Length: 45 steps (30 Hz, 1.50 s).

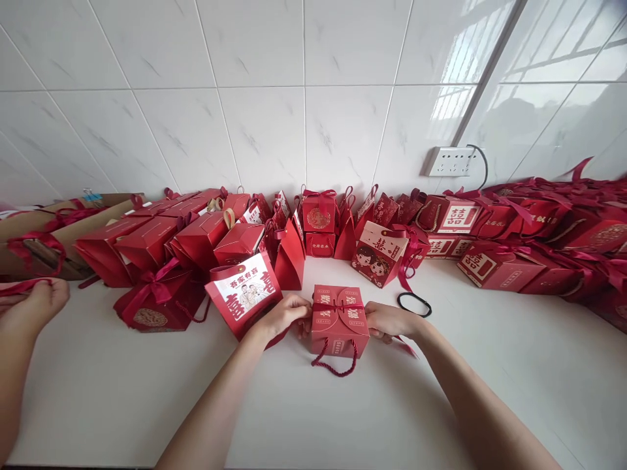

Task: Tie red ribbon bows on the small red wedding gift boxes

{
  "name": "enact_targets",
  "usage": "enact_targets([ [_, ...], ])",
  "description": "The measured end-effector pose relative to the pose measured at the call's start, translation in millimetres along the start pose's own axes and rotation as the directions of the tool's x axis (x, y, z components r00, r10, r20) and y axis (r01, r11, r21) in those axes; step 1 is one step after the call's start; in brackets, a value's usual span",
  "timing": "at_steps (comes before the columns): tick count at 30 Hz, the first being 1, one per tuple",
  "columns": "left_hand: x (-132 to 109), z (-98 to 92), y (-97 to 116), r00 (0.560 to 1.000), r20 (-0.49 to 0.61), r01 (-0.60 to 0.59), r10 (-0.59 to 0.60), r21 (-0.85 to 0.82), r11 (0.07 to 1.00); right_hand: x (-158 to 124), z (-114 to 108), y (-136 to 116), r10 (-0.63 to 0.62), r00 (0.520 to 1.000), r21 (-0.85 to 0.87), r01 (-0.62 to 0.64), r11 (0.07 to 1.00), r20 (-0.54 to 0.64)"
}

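A red gift box [339, 339] with white Chinese characters stands on the white table in front of me. A dark red ribbon [337, 307] runs across its closed top flaps, and a twisted cord handle [336, 373] hangs at its near side. At the box's left edge my left hand [290, 314] is closed on the ribbon, its fingertips partly hidden. My right hand [389, 321] pinches the ribbon at the right edge, and a ribbon tail [409, 348] sticks out below it. A black band [415, 304] circles my right wrist.
A white box with a printed couple [249, 290] leans by my left forearm. Another cartoon-couple box [377, 253] stands behind. Rows of red boxes [147, 241] line the tiled wall, piled at right [509, 267]. Another person's hand [36, 313] holds red ribbon at far left. A power strip [453, 162] is on the wall.
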<state>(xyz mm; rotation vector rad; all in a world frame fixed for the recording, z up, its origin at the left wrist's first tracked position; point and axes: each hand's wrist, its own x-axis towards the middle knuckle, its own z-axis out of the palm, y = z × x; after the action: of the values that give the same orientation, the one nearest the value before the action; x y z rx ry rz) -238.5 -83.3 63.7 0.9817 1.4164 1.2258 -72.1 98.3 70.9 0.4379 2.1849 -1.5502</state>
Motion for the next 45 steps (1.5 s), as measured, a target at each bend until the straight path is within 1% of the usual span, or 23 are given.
enact_targets([
  [3, -1.4, 1.6, -0.2, 1.000, -0.005, 0.010, -0.010, -0.003, 1.000, -6.5, -4.2, 1.7, -0.049, 0.994, 0.002, 0.049, 0.999, 0.097],
  [5, -3.7, 0.3, 1.9, 1.000, 0.020, 0.022, -0.022, -0.003, 1.000, -14.7, -10.5, 2.5, -0.088, 0.982, -0.011, 0.091, 0.996, 0.168],
  [7, -6.8, -3.1, 5.4, 0.998, 0.055, 0.041, -0.040, -0.005, 0.999, -23.5, -17.9, 3.1, -0.129, 0.970, -0.016, 0.135, 0.991, 0.204],
  [9, -9.9, -7.8, 9.6, 0.995, 0.082, 0.053, -0.053, -0.007, 0.999, -30.2, -24.0, 3.5, -0.182, 0.964, 0.013, 0.183, 0.983, 0.192],
  [11, -12.5, -11.3, 13.9, 0.994, 0.097, 0.053, -0.052, -0.011, 0.999, -33.2, -26.3, 3.0, -0.243, 0.958, 0.062, 0.237, 0.970, 0.152],
  [13, -14.3, -11.7, 17.8, 0.993, 0.106, 0.045, -0.043, -0.015, 0.999, -32.5, -24.2, 1.2, -0.291, 0.951, 0.096, 0.281, 0.955, 0.101],
  [15, -15.2, -8.9, 20.6, 0.994, 0.105, 0.037, -0.035, -0.017, 0.999, -30.0, -19.1, -1.6, -0.310, 0.950, 0.098, 0.305, 0.947, 0.046],
  [19, -14.3, -2.3, 21.0, 0.999, 0.051, 0.012, -0.010, -0.040, 0.999, -26.7, -10.5, -6.8, -0.304, 0.951, 0.076, 0.307, 0.949, -0.054],
  [21, -12.9, -2.0, 18.6, 1.000, 0.027, -0.010, 0.011, -0.058, 0.998, -27.2, -9.7, -8.0, -0.301, 0.952, 0.076, 0.306, 0.949, -0.061],
  [24, -10.8, -3.7, 14.7, 0.999, 0.028, -0.030, 0.033, -0.083, 0.996, -29.0, -10.9, -8.4, -0.309, 0.949, 0.099, 0.313, 0.945, -0.057],
  [29, -9.2, -2.4, 12.8, 1.000, 0.015, -0.024, 0.027, -0.125, 0.992, -29.3, -11.3, -8.6, -0.308, 0.948, 0.140, 0.316, 0.938, -0.078],
  [32, -8.5, -0.1, 11.6, 1.000, -0.005, -0.003, 0.002, -0.149, 0.989, -26.6, -11.2, -5.8, -0.294, 0.954, 0.169, 0.299, 0.939, -0.057],
  [38, -6.0, -0.5, 4.6, 0.998, -0.025, 0.046, -0.052, -0.187, 0.981, -18.1, -13.1, 4.8, -0.242, 0.969, 0.207, 0.228, 0.951, 0.043],
  [42, -5.6, -1.7, 4.6, 0.999, -0.031, 0.024, -0.030, -0.184, 0.983, -21.7, -14.9, 0.4, -0.259, 0.964, 0.207, 0.243, 0.948, 0.053],
  [45, -6.7, -1.9, 6.9, 1.000, -0.009, 0.017, -0.019, -0.188, 0.982, -26.3, -15.1, -5.6, -0.281, 0.959, 0.220, 0.264, 0.939, 0.047],
])
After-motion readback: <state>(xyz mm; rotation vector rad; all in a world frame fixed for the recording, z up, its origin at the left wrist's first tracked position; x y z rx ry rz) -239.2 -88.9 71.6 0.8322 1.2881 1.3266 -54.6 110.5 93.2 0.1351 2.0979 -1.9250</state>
